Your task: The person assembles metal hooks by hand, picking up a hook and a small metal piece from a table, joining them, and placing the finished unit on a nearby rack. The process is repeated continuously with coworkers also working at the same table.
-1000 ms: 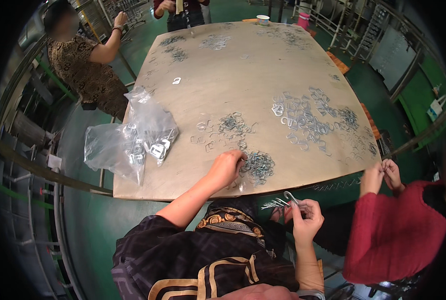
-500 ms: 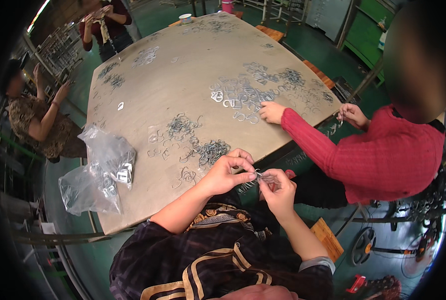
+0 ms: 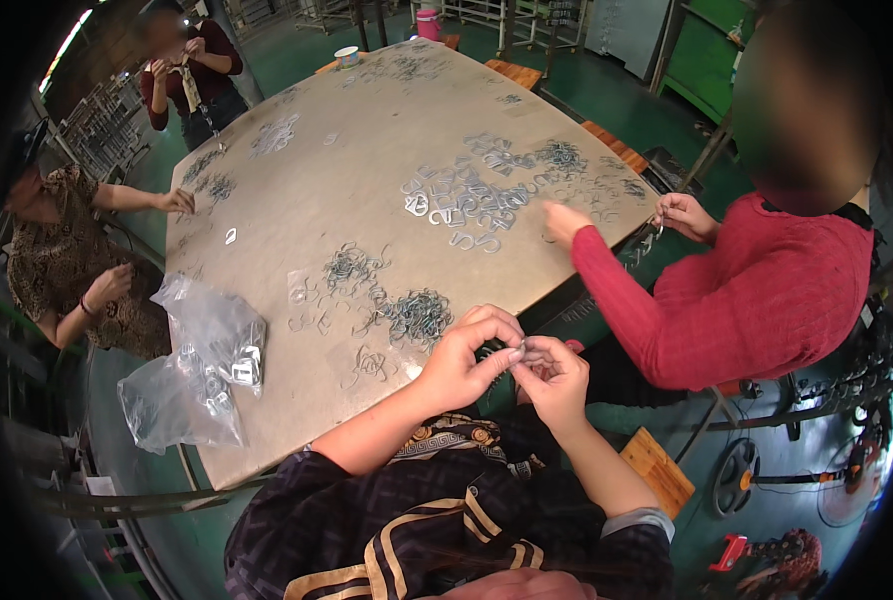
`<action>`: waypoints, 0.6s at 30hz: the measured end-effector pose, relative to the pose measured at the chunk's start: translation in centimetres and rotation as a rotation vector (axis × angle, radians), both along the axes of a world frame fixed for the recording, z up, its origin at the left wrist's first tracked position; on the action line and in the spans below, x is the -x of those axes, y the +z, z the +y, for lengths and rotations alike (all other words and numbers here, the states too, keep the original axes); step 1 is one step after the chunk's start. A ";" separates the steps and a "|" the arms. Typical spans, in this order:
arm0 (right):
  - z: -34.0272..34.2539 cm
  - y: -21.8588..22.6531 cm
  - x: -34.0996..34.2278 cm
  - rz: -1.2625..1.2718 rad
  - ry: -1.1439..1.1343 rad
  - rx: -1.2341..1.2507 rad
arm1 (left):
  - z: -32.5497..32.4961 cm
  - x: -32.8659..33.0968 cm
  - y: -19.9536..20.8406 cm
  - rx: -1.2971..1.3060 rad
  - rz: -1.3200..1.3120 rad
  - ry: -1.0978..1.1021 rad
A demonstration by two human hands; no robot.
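Over the table's near edge, my left hand (image 3: 472, 350) and my right hand (image 3: 552, 378) meet fingertip to fingertip. Both are closed in a pinch on a small curved metal piece (image 3: 520, 347), which the fingers mostly cover. Just beyond my left hand lies a heap of dark, bent wire hooks (image 3: 419, 316). A looser heap of wire hooks (image 3: 352, 266) sits farther off, and a thin scatter of hooks (image 3: 370, 366) lies nearer me. Flat silver hook-shaped pieces (image 3: 472, 192) spread over the table before the co-worker in red.
A clear plastic bag (image 3: 212, 318) with metal buckles rests on the table's (image 3: 287, 410) left corner. At the right, a co-worker in red (image 3: 767, 290) reaches over the tabletop. Two other people stand at the left and far left sides. A wooden stool (image 3: 657, 472) is right of me.
My fingertips have closed tighter around the metal piece, hiding more of it. The red-sleeved hand has lifted off the silver pieces; the person at left has lowered both hands, one reaching toward the table.
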State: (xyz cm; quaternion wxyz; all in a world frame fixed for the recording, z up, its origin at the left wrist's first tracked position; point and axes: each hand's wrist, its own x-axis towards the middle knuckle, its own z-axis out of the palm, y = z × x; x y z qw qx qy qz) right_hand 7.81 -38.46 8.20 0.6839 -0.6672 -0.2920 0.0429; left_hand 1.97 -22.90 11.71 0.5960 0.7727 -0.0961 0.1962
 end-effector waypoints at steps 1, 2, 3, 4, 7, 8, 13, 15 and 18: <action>-0.2 0.7 -0.1 -0.051 -0.020 0.029 | -0.1 0.0 0.4 -0.063 -0.046 -0.002; -0.4 1.3 -0.1 -0.102 -0.040 0.059 | -0.4 -0.1 0.8 -0.072 -0.055 -0.006; -0.6 1.9 0.0 -0.111 -0.067 0.063 | -0.6 -0.2 1.2 -0.083 -0.065 -0.009; -0.7 2.5 0.2 -0.119 -0.094 0.067 | -0.7 -0.2 1.5 -0.094 -0.075 -0.013; -1.2 3.6 0.1 -0.202 -0.145 0.004 | -0.7 -0.5 2.0 0.031 -0.162 0.035; -1.4 3.8 0.0 -0.238 -0.157 -0.029 | -0.6 -0.8 2.1 0.084 -0.212 0.064; -4.3 7.8 0.4 -0.291 -0.316 -0.064 | 2.0 -5.0 -5.1 -0.013 -0.170 0.420; -4.7 10.2 0.6 -0.345 -0.385 -0.036 | 2.5 -6.1 -9.0 -0.110 -0.106 0.492; -6.5 14.3 0.9 -0.535 -0.533 0.005 | 2.1 -6.5 -12.0 -0.263 -0.171 0.483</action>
